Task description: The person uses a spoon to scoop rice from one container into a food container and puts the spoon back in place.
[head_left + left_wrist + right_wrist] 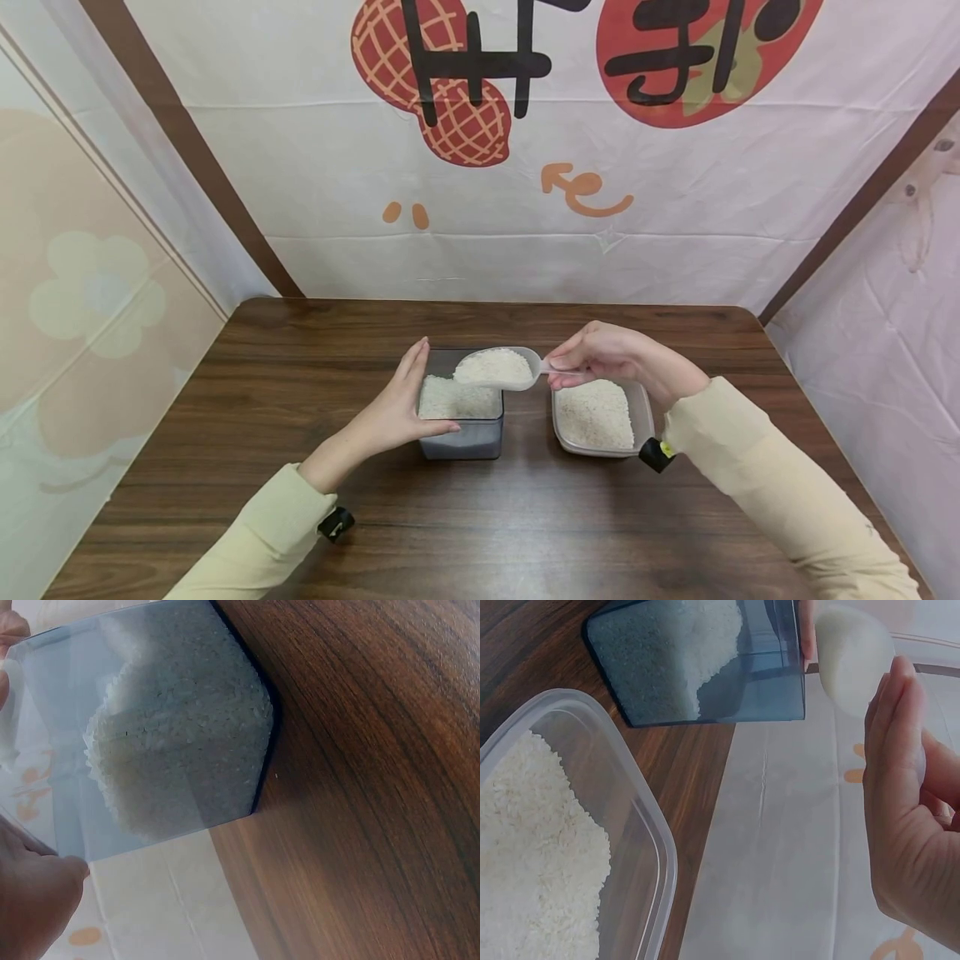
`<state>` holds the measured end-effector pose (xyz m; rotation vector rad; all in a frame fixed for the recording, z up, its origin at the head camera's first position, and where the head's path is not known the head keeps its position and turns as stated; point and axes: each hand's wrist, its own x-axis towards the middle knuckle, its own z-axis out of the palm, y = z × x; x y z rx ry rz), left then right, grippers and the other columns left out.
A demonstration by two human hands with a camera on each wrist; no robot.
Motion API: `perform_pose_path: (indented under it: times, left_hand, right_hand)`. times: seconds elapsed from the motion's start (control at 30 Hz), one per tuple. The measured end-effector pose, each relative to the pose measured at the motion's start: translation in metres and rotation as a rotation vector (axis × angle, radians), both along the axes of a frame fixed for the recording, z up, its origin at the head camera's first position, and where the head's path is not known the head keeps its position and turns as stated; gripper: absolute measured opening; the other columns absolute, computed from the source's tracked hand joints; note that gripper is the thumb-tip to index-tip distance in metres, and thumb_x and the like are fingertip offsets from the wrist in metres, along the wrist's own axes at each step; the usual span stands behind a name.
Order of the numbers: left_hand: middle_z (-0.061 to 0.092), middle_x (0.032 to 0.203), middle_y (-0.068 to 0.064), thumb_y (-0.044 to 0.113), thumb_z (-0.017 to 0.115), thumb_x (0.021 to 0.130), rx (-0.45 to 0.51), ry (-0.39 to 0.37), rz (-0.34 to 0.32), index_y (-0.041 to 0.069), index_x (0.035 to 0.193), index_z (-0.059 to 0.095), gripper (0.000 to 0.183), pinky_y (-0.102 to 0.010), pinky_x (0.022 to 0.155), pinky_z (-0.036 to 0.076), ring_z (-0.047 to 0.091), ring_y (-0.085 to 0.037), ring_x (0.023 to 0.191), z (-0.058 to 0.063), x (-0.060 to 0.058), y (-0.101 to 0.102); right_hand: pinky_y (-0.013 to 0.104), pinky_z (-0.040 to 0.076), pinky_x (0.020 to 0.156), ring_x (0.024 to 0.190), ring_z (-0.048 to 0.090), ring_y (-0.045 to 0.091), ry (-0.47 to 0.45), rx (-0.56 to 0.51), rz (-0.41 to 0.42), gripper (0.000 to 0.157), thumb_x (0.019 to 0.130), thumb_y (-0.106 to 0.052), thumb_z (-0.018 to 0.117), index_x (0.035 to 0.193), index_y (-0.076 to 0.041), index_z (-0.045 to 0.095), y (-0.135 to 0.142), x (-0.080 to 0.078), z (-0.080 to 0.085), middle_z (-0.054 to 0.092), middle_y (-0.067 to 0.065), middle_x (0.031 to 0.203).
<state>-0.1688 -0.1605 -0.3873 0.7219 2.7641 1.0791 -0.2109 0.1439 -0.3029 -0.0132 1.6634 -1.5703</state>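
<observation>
My right hand (600, 354) pinches the handle of a white scoop (534, 360), heaped with white rice (495, 367). The scoop hangs over the rear part of a grey-blue see-through container (461, 442), which stands upright on the table and is partly filled with rice. At the container's left side is my left hand (393, 404), its fingers straight along that side and its thumb stretched over the front rim. Under my right wrist sits a clear plastic tub (596, 452) holding more rice; the forearm covers part of its rim.
Both containers stand on a dark wood-grain table (360, 533). Behind it hangs a white printed cloth (315, 200), with further cloth walls at both sides. A black wrist band (335, 523) shows below the left sleeve cuff, another (657, 455) below the right.
</observation>
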Motion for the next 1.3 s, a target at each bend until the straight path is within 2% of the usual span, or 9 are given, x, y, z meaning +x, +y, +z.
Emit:
perform_pose_path:
  times: [0.63,0.83,1.0,1.07,1.3]
  left_hand:
    - [-0.002,0.151,-0.015,0.046,0.077,0.068,-0.005,0.016,0.003,0.002,0.146,-0.002,0.119,-0.053,0.101,0.028,0.015,-0.037,0.134,-0.001,0.001,0.001]
    - [-0.002,0.151,-0.014,0.048,0.076,0.068,-0.011,0.017,0.001,0.003,0.146,-0.003,0.119,-0.053,0.101,0.028,0.015,-0.036,0.134,-0.001,0.001,0.001]
    - [-0.002,0.151,-0.013,0.045,0.077,0.068,-0.018,0.014,0.003,0.003,0.146,-0.003,0.119,-0.053,0.101,0.028,0.015,-0.035,0.135,-0.002,0.001,0.001]
    - [-0.002,0.151,-0.014,0.045,0.077,0.068,-0.019,0.019,0.003,0.003,0.146,-0.003,0.120,-0.053,0.101,0.028,0.015,-0.036,0.134,-0.002,0.001,0.001]
    - [-0.002,0.151,-0.014,0.048,0.076,0.068,-0.020,0.025,0.000,0.003,0.146,-0.003,0.120,-0.053,0.101,0.028,0.015,-0.036,0.134,-0.004,0.001,0.000]
  right_hand:
    - [0.025,0.052,0.075,0.075,0.066,0.017,0.015,-0.040,-0.046,0.037,0.089,0.006,0.050,0.120,0.023,0.039,0.040,0.009,-0.005,0.067,0.012,0.079]
    - [0.026,0.051,0.076,0.077,0.066,0.019,0.019,-0.055,-0.071,0.032,0.088,0.006,0.050,0.116,0.021,0.046,0.053,0.013,-0.008,0.067,0.013,0.081]
    - [0.027,0.051,0.077,0.077,0.066,0.018,0.026,-0.083,-0.071,0.017,0.088,0.007,0.050,0.098,0.007,0.063,0.063,0.015,-0.009,0.067,0.013,0.083]
    - [0.027,0.051,0.077,0.077,0.066,0.017,0.022,-0.094,-0.071,0.019,0.088,0.007,0.050,0.090,0.000,0.067,0.067,0.016,-0.010,0.067,0.012,0.083]
    - [0.025,0.051,0.077,0.078,0.066,0.017,0.009,-0.097,-0.080,0.019,0.088,0.006,0.051,0.088,-0.001,0.069,0.080,0.019,-0.009,0.067,0.013,0.083]
